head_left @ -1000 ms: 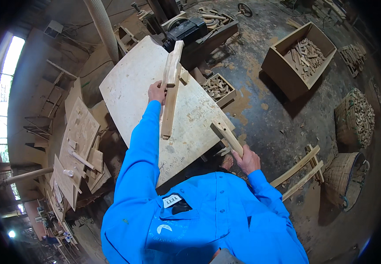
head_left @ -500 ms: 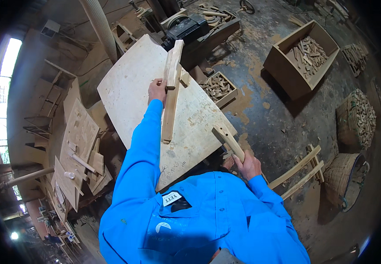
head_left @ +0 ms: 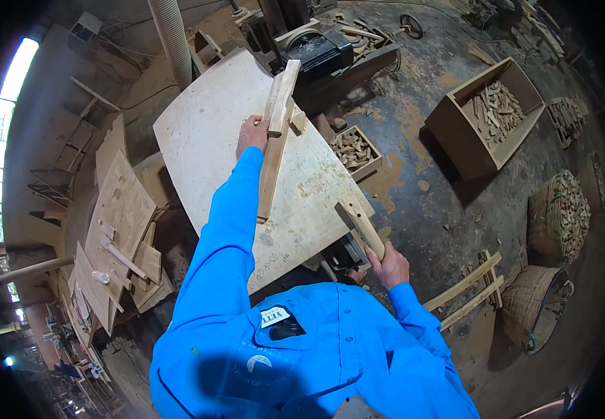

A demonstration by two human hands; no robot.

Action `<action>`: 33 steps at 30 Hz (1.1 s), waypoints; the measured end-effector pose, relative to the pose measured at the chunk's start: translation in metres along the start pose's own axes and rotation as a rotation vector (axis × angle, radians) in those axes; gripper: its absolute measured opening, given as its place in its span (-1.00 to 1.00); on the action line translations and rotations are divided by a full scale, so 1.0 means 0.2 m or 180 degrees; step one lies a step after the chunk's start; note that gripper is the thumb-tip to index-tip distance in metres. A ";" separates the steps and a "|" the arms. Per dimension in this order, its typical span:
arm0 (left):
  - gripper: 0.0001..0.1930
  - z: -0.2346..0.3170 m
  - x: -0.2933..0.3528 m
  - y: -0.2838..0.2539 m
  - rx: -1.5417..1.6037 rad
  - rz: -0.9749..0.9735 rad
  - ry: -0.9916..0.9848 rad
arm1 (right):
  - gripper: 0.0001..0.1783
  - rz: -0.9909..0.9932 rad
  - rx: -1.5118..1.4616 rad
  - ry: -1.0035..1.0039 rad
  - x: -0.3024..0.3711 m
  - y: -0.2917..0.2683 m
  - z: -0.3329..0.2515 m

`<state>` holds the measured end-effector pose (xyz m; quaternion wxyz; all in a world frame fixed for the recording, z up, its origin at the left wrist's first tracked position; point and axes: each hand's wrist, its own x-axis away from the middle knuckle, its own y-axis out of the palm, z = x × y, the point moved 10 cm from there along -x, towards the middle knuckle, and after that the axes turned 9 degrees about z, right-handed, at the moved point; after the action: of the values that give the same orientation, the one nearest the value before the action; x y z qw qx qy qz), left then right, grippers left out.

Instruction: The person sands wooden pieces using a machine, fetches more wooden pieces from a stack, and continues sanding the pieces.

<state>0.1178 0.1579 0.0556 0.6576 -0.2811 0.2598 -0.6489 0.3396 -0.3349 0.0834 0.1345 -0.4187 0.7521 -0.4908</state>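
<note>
My left hand [head_left: 252, 133] is closed at the near end of a short, slightly curved wooden piece [head_left: 285, 94]. That piece lies over a longer wooden strip [head_left: 272, 178] on a pale board tabletop [head_left: 205, 133]. A small wood block [head_left: 297, 120] sits against its right side. Low on the right, my right hand [head_left: 390, 266] is wrapped round the lower end of a wooden slat [head_left: 362, 225] with holes near its upper end. The slat slants up to the tabletop's right corner. Its lower end is hidden in my fingers.
A black motor [head_left: 320, 54] stands beyond the tabletop beside a ribbed hose [head_left: 170, 42]. On the right are a small box of offcuts [head_left: 376, 166], a large wooden box [head_left: 456, 143], a filled basket [head_left: 547, 216], another basket [head_left: 526, 314] and a wooden frame [head_left: 466, 283]. Stacked boards [head_left: 124, 202] stand left.
The view has shifted slightly. Both hands keep their grips, and the wooden pieces look almost unmoved on the tabletop. More of a dark metal part shows beneath its right corner.
</note>
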 end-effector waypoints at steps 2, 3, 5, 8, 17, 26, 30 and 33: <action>-0.57 0.00 -0.07 -0.02 0.0026 0.0057 -0.0002 | -0.47 0.0004 -0.0001 0.0008 -0.05 0.02 -0.05; -0.59 0.01 -0.10 -0.03 0.0043 0.0113 0.0019 | -0.47 -0.0012 0.0045 0.0008 -0.07 0.03 -0.07; -0.59 0.00 -0.16 -0.04 0.0096 0.0058 -0.0049 | -0.47 -0.0027 0.0112 -0.0004 -0.11 0.05 -0.10; -0.59 -0.04 -0.20 -0.02 0.0184 -0.0026 -0.0165 | -0.47 -0.0084 0.0170 0.0019 -0.14 0.06 -0.13; -0.58 0.07 -0.38 -0.04 0.0128 -0.0088 0.0004 | -0.49 0.0038 0.0184 0.0125 -0.29 0.09 -0.23; -0.56 0.02 -0.45 -0.04 -0.0010 0.0116 0.0059 | -0.44 0.0193 0.0013 0.0111 -0.30 0.08 -0.30; -0.57 -0.03 -0.44 0.00 0.0008 0.0150 0.0104 | -0.36 0.0124 0.0074 0.0077 -0.25 0.08 -0.26; -0.55 -0.01 -0.43 0.07 -0.0051 0.0028 0.0326 | -0.34 0.0166 0.0067 0.0079 -0.24 0.06 -0.20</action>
<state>0.1237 0.2435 0.0424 0.6440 -0.2516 0.2995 -0.6575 0.3381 -0.2713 0.0816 0.1423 -0.3914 0.7591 -0.5002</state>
